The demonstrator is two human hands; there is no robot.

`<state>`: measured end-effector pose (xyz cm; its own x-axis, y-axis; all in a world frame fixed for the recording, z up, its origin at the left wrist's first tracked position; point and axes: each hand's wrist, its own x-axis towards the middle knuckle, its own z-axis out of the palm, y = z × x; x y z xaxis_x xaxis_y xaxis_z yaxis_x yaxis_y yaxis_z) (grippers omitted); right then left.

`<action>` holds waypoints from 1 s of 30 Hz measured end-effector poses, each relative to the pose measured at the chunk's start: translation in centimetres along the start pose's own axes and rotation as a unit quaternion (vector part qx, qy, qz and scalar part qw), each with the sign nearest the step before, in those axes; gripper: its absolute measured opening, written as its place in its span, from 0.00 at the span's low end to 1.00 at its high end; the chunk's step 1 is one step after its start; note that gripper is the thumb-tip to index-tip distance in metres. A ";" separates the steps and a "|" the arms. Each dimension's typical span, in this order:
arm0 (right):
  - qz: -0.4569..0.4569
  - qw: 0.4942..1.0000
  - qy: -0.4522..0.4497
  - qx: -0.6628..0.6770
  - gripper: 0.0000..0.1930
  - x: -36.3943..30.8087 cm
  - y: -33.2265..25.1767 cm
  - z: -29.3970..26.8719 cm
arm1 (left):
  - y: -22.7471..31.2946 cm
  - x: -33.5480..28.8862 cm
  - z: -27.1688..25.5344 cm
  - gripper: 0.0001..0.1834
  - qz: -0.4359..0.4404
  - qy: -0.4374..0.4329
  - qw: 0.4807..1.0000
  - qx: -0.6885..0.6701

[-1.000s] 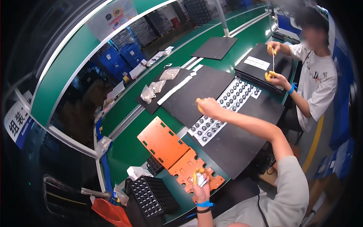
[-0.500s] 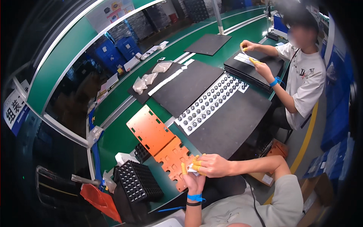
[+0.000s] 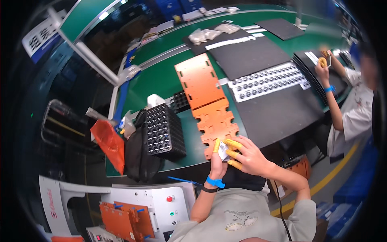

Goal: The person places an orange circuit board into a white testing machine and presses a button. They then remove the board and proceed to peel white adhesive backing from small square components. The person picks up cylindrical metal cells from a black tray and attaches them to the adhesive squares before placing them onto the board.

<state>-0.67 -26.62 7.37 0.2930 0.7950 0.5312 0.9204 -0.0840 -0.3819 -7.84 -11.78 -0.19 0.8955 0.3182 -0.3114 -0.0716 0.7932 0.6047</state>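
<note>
- While the green surface (image 3: 161, 80) carried the black mats, the orange plates (image 3: 209, 105) ran from far to near.
- At their near end, the right hand (image 3: 246, 155) met the left hand (image 3: 217, 159), which pinched a small white part (image 3: 223, 152).
- Judged step: handing over or fitting the part; next needed a careful fingertip grip. Whether the right hand gripped it could not be told.

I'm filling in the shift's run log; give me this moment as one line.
left hand: holds small pale part, yellow finger cots | right hand: fingers on same part | site: near edge of orange plate | beside: black tray stack
</note>
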 end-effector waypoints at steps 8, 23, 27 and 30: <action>0.017 0.994 0.040 0.098 0.14 4.4 0.8 2.1 | 3.7 -5.8 -5.1 0.23 -0.029 0.009 0.998 -0.052; -0.290 0.885 -0.205 -0.302 0.42 25.6 -3.1 8.8 | 3.3 -8.3 -9.3 0.27 -0.065 -0.005 0.997 -0.051; -0.376 0.831 -0.239 -0.333 0.40 27.7 -3.7 9.6 | 4.5 -8.3 -10.0 0.26 -0.076 -0.008 0.994 -0.072; -0.401 0.779 -0.333 -0.349 0.38 28.4 -4.9 10.2 | 5.2 -8.6 -10.1 0.27 -0.096 0.050 0.993 -0.051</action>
<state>0.45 2.51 16.59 -0.4343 0.8756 -0.2115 0.7229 0.4789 0.4981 -20.35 -5.15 -1.81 0.8490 0.2017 -0.4883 0.0477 0.8912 0.4512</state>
